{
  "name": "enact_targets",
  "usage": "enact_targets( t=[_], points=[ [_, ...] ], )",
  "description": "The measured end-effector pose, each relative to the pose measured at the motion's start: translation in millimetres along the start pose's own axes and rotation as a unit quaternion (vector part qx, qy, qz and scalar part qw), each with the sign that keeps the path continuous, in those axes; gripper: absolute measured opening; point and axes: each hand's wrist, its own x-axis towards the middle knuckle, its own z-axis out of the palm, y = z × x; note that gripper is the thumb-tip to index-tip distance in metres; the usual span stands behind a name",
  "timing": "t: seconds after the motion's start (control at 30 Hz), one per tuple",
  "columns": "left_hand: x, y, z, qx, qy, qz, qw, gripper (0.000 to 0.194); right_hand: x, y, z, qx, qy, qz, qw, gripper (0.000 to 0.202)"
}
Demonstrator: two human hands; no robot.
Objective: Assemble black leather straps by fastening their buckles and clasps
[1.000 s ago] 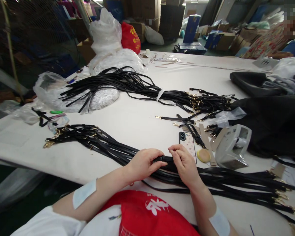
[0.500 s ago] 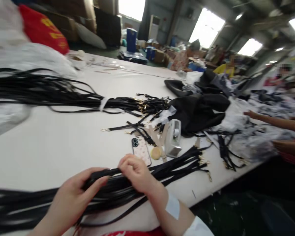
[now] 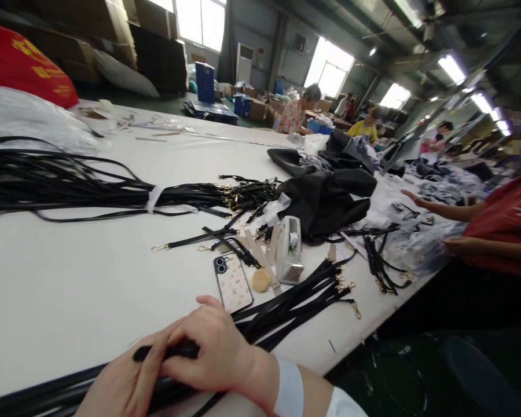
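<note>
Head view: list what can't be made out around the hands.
- Head view: part of the near black straps, hidden by the left hand and right hand.
- Head view: the tied bundle's left end, cut off by the left edge.
- Head view: the screen of the phone, which lies back up.

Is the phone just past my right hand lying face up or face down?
Face down: the phone lies on the white table with its camera lenses and patterned back turned upward.

Lie lengthwise along the white bench (image 3: 91, 289) as long flat black straps (image 3: 257, 330), fanning out rightward to gold-coloured metal clasps (image 3: 356, 311).
</note>
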Motion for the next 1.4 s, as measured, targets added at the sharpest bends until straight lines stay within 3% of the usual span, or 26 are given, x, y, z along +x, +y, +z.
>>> enact_targets(
  t=[0.1, 0.2, 0.27, 0.33, 0.4, 0.5, 0.57, 0.67, 0.83, 1.07, 1.23, 1.4],
  points=[
    [4.9, 19.6, -18.2, -0.094, -0.031, -0.118, 0.988, 0.063, -0.5, -3.7, -7.5, 0.051, 0.035, 0.022, 0.998, 0.024],
    [9.6, 25.0, -31.3, -0.227, 0.018, -0.249, 0.941, 0.073, -0.1, -4.4, -15.1, 0.086, 0.032, 0.025, 0.995, 0.02],
    [10.5, 24.2, -35.9, -0.291, 0.04, -0.279, 0.914, 0.074, 0.1, -4.8, -17.9, 0.107, 0.019, 0.02, 0.994, 0.016],
    [9.3, 24.8, -37.5, -0.304, 0.016, -0.268, 0.914, 0.072, -0.9, -6.9, -19.3, 0.139, -0.007, 0.029, 0.99, 0.011],
    [7.5, 27.9, -38.7, -0.279, -0.045, -0.229, 0.932, 0.065, -2.4, -9.4, -20.5, 0.196, -0.062, 0.061, 0.977, 0.009],
    [7.2, 31.7, -45.7, -0.204, -0.131, -0.136, 0.961, 0.045, -3.3, -10.0, -24.1, 0.307, -0.131, 0.115, 0.936, 0.017],
    [8.8, 29.9, -54.4, -0.14, -0.171, -0.077, 0.972, 0.038, -2.7, -7.6, -28.0, 0.348, -0.131, 0.127, 0.92, 0.017],
    [10.7, 22.5, -66.4, -0.08, -0.22, -0.055, 0.971, 0.02, -1.0, -3.3, -32.3, 0.322, -0.109, 0.128, 0.932, 0.018],
    [8.7, 20.7, -64.6, -0.077, -0.201, -0.073, 0.974, 0.029, -1.2, -2.9, -25.2, 0.224, -0.107, 0.107, 0.963, 0.038],
    [5.0, 30.0, -47.6, -0.117, -0.139, -0.038, 0.983, 0.021, -3.7, -3.3, -20.6, 0.2, -0.111, 0.116, 0.967, 0.034],
    [6.3, 23.3, -63.1, -0.044, -0.114, 0.008, 0.992, 0.017, -1.2, -1.1, -26.5, 0.203, -0.139, 0.153, 0.957, 0.036],
    [5.9, 14.6, -83.1, -0.011, -0.125, 0.012, 0.992, 0.019, 1.8, -2.3, -35.6, 0.249, -0.219, 0.189, 0.924, 0.034]
  ],
)
